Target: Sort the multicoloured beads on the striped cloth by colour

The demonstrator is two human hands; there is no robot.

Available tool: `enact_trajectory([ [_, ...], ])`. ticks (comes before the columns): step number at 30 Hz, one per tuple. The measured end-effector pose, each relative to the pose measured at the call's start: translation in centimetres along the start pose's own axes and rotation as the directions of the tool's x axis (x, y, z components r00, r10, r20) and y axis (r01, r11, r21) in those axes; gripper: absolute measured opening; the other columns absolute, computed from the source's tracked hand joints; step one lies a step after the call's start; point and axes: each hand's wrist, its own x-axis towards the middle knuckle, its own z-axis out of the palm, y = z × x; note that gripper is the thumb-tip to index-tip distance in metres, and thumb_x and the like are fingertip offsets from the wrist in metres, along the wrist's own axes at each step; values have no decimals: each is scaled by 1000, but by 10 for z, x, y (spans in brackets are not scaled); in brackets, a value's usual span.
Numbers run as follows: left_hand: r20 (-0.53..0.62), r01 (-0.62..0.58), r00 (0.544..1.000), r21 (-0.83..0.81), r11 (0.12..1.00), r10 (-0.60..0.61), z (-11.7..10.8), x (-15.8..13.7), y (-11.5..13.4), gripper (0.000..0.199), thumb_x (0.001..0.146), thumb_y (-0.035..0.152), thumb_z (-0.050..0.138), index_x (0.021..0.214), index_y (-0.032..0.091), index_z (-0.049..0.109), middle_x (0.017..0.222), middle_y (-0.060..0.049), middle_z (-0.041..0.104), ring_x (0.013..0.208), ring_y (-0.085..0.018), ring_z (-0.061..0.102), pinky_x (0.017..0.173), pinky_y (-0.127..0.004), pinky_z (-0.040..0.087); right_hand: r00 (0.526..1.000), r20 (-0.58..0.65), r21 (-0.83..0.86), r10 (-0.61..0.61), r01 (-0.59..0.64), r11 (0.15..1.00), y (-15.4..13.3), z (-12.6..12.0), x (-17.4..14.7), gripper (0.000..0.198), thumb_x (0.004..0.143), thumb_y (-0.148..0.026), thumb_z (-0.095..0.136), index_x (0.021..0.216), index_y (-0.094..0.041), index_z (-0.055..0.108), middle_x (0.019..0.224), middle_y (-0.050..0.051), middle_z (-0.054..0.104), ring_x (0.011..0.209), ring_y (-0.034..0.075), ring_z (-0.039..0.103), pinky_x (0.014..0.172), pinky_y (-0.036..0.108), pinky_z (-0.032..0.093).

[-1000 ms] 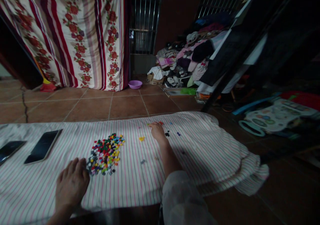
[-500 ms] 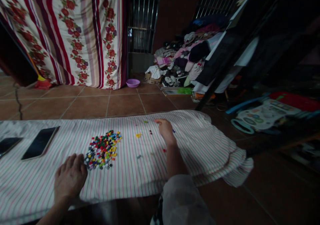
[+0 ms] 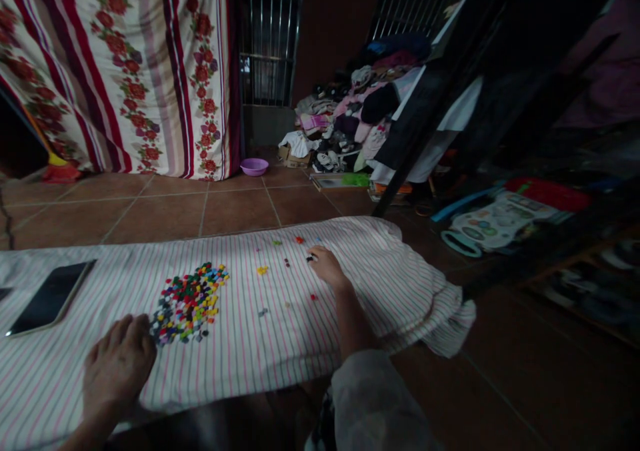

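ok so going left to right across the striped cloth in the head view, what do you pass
phone → left hand → pile of coloured beads → small yellow bead cluster → right hand → bunched right edge of the cloth

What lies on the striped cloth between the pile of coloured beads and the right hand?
In the head view, between the bead pile and the right hand lie a few stray beads: a yellow cluster and small dark ones; otherwise bare striped cloth.

Light: dim indoor scene, brightest on the floral curtain and the striped cloth.
Shadows: right side nearly black under the dark shelving.
Sharpness: soft, grainy; small beads lack detail.
Distortion: wide-angle bending at edges.
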Motion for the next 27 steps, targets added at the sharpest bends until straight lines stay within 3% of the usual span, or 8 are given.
enact_trajectory([
  [15, -48, -9, 999, -24, 1000, 8, 7, 1, -5, 47, 97, 28, 31, 131, 11, 58, 141, -19, 57, 130, -33, 55, 109, -50, 43, 995, 103, -122, 16, -3, 993, -6, -3, -7, 26, 83, -5, 62, 99, -19, 77, 109, 8, 72, 106, 17, 64, 96, 24, 43],
  [20, -26, -24, 999, -56, 998, 22, 3, 0, -5, 47, 96, 27, 32, 130, 9, 59, 140, -20, 57, 132, -35, 53, 109, -52, 43, 992, 123, -67, -24, 33, 997, -1, -3, -8, 21, 82, -11, 66, 99, -18, 77, 107, 7, 73, 105, 17, 65, 96, 26, 44],
  [23, -18, -18, 1000, -69, 997, 17, 2, 1, -4, 49, 96, 28, 31, 131, 8, 58, 140, -21, 56, 132, -36, 52, 110, -53, 42, 994, 99, 1, -39, 39, 999, 2, -5, -8, 21, 86, -14, 63, 101, -18, 76, 109, 7, 74, 106, 17, 65, 96, 25, 45],
  [27, -18, -10, 1000, -61, 998, 9, 4, 2, -3, 48, 95, 28, 32, 130, 9, 59, 141, -20, 56, 132, -35, 53, 110, -52, 42, 999, -16, -10, 38, -39, 999, 10, -11, -9, 29, 92, -11, 50, 105, -18, 76, 112, 8, 74, 106, 16, 66, 95, 23, 45],
])
